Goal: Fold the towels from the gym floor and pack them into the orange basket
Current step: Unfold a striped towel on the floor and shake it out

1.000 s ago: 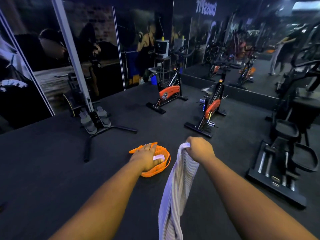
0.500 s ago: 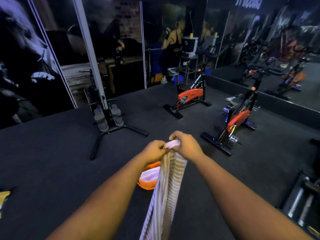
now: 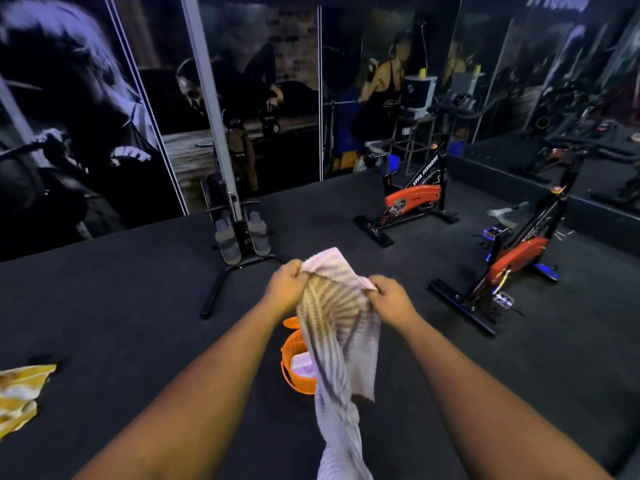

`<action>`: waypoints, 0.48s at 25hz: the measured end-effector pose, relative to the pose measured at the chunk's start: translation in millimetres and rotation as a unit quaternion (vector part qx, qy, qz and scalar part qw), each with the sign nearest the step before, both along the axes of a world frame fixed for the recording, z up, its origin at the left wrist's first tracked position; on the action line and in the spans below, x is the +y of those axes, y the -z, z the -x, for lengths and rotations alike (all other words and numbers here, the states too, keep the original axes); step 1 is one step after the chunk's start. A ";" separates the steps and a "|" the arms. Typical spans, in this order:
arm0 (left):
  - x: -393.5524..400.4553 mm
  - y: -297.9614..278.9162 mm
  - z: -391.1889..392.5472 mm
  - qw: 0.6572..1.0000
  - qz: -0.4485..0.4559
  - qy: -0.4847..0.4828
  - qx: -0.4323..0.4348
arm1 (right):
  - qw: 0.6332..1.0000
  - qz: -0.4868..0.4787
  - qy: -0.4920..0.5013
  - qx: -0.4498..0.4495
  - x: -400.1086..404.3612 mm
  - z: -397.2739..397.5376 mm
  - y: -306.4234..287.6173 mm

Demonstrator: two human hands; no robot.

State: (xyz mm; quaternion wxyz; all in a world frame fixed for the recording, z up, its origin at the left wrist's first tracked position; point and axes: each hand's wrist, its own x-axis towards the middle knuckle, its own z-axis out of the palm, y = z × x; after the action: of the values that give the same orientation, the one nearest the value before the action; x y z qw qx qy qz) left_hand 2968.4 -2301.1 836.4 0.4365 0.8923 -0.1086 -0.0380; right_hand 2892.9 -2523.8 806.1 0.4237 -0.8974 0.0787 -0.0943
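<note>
From the head view, our left hand (image 3: 287,284) and right hand (image 3: 389,297) each pinch the top edge of a white ribbed cotton towel (image 3: 334,327), which hangs over and half hides the orange slatted plastic basket (image 3: 294,355) on the dark gym floor (image 3: 138,306); a yellow cloth (image 3: 19,389) is cut off at left.

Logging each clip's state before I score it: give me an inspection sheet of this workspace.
Surface: dark gym floor, matte.
Job's things: striped towel held up, unfolded, hanging in front of the orange basket; the basket stands on the floor with a pale towel inside.
Clutter: yellow cloth on the floor at far left.
Grippers: left hand and right hand each grip the striped towel's top edge.
Cables: nothing seen.
Surroundings: rowing machine, two orange exercise bikes, wall murals, mirror.
</note>
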 end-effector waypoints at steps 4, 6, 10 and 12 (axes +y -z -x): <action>-1.4 -7.4 0.6 0.982 0.043 0.185 0.008 | 0.998 0.010 -0.032 -0.058 17.2 -28.3 -35.9; -8.3 -8.4 2.9 0.976 0.031 0.216 -0.005 | 0.994 -0.041 -0.069 -0.075 36.1 -39.0 -45.5; -1.1 -21.3 -12.6 0.981 0.148 0.123 -0.020 | 0.985 -0.147 -0.054 -0.078 43.1 -33.2 -34.8; 12.1 -34.7 -24.8 0.969 0.235 0.067 0.018 | 0.994 0.006 -0.102 0.027 32.1 -23.6 -12.2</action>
State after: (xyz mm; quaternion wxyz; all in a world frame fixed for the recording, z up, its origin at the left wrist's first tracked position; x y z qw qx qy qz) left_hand 2993.2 -2289.0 871.2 0.6323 0.7545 -0.1661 -0.0570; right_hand 2916.5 -2491.6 818.2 0.4231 -0.9057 -0.0027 -0.0264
